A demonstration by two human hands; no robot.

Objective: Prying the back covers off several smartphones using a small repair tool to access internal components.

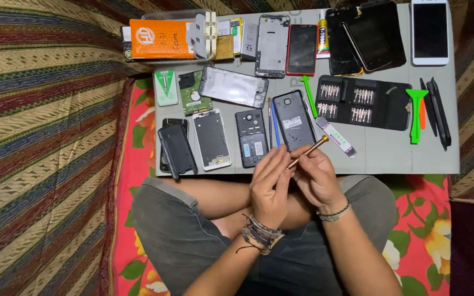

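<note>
Orange box (162, 39), white phone (429, 31), bit case (362, 102)

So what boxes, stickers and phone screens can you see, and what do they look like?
Orange box: top left of the grey mat, flat rectangle, white round mark.
Green-and-white packet: below the box, small.
Red-edged phone: top middle, dark screen.
White phone: top right, dark screen.
White sticker: on the black phone back.

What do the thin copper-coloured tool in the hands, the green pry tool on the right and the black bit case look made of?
The thin copper-coloured screwdriver handle, held by both the left hand and right hand, looks like metal: a smooth, warm sheen. The green T-shaped pry tool looks like matte moulded plastic, uniformly bright. The black fold-open bit case seems fabric or faux leather, dull and soft-edged; uncertain.
</note>
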